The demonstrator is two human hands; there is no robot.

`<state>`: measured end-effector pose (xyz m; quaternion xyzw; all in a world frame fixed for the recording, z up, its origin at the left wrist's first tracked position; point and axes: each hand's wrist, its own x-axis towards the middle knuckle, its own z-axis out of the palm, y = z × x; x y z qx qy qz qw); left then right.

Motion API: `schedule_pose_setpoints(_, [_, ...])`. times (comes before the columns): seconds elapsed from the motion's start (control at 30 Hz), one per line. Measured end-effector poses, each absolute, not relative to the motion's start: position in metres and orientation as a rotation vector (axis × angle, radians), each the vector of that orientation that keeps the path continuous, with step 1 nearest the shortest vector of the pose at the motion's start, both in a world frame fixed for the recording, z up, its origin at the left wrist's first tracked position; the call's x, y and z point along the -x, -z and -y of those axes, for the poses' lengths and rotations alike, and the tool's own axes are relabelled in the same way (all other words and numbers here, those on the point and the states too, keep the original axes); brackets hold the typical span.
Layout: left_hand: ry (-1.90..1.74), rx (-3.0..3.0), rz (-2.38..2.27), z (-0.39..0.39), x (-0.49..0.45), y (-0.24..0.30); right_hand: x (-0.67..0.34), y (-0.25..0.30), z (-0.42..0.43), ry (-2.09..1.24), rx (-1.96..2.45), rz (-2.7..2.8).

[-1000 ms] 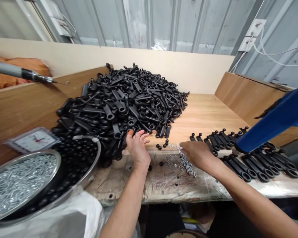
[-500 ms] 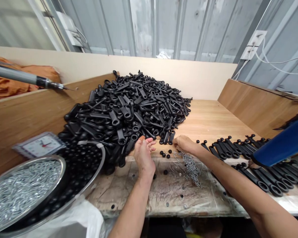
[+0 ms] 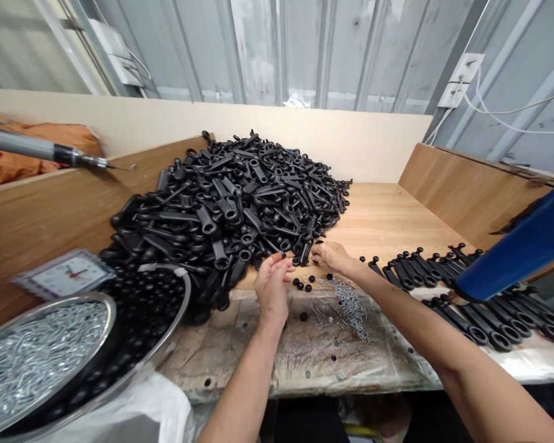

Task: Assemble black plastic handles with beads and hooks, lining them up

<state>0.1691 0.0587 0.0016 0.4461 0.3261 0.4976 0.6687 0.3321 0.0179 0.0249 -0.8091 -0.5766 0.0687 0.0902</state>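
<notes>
My left hand [image 3: 273, 286] is palm up at the front edge of the heap of black crank handles [image 3: 240, 197]. Its fingers are loosely curved and apart, one with an orange tip cover, and I see nothing held in them. My right hand [image 3: 331, 255] is bent over the heap's front right corner, its fingertips closed on a black crank handle partly hidden beneath them. Just below the hands lie several small black caps [image 3: 308, 287] and a scatter of silver pins [image 3: 351, 307].
At left stand a metal bowl of pins [image 3: 112, 301] and a larger bowl of black caps [image 3: 187, 289], near a square clock [image 3: 69, 272]. A grey pen-shaped tool [image 3: 37, 147] juts in above. Rows of crank handles [image 3: 489, 329] lie at right, beneath a blue cylinder [image 3: 517, 243].
My right hand has moved slightly left, its fingers now at a crank handle on the heap's edge. My left hand has come slightly nearer to it. The whole view has shifted a little.
</notes>
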Motion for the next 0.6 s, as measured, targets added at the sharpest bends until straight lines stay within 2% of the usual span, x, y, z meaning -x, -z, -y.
schedule_pose_setpoints(0.1, [-1.138, -1.460, -0.742, -0.054, -0.170, 0.005, -0.323, -0.045, -0.007, -0.235, 2.295, 1.654])
schedule_pose_setpoints(0.2, [-1.251, -1.982, -0.601, -0.046, -0.167, 0.005, -0.304, -0.065, 0.012, -0.562, 1.914, 1.551])
schedule_pose_setpoints(0.27, [-1.261, -2.109, -0.501, -0.043, -0.165, 0.004, -0.294, -0.069, 0.022, -0.800, 1.564, 1.447])
schedule_pose_setpoints(0.33, [-1.207, -2.051, -0.533, -0.042, -0.164, 0.006, -0.292, -0.065, 0.029, -0.841, 1.447, 1.398])
schedule_pose_setpoints(0.5, [-1.123, -1.666, -0.748, -0.050, -0.165, 0.014, -0.318, -0.033, 0.036, -0.332, 2.222, 1.662])
schedule_pose_setpoints(0.6, [-1.028, -1.608, -0.715, -0.050, -0.167, 0.012, -0.326, -0.018, 0.037, -0.272, 2.447, 1.757])
